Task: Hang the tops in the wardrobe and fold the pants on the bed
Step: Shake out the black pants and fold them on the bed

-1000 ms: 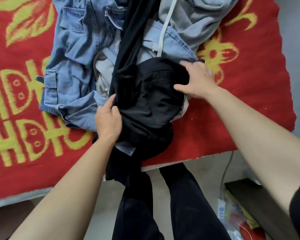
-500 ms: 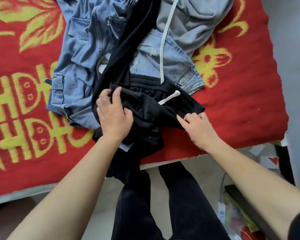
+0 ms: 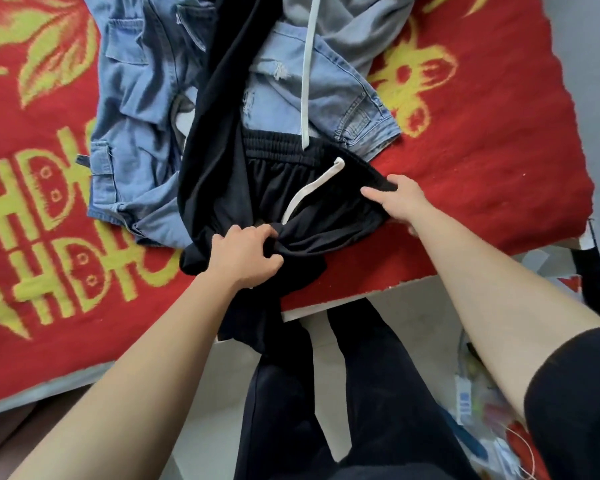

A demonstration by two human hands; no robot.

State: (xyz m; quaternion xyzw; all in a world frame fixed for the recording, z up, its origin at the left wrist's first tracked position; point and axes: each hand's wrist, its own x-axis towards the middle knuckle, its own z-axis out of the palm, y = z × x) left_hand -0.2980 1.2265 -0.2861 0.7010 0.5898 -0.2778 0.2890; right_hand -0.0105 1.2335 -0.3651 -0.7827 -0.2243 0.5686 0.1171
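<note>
Both hands have shifted on the black pants (image 3: 291,192), which lie mid-frame across the jeans (image 3: 136,133) and grey hoodie (image 3: 354,26) on the red blanket (image 3: 482,150); the left hand (image 3: 245,258) is now lower, fingers curled tight around bunched fabric near the bed's edge. Further right, the right hand (image 3: 397,200) seems to pinch the waistband corner, its fingertips hidden beneath the cloth.

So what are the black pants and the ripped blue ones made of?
The black pants look like soft matte knit cloth, maybe cotton: gathered elastic waistband, limp folds. The ripped blue ones look like denim: faded weave, stitched seams, frayed white threads.
</note>
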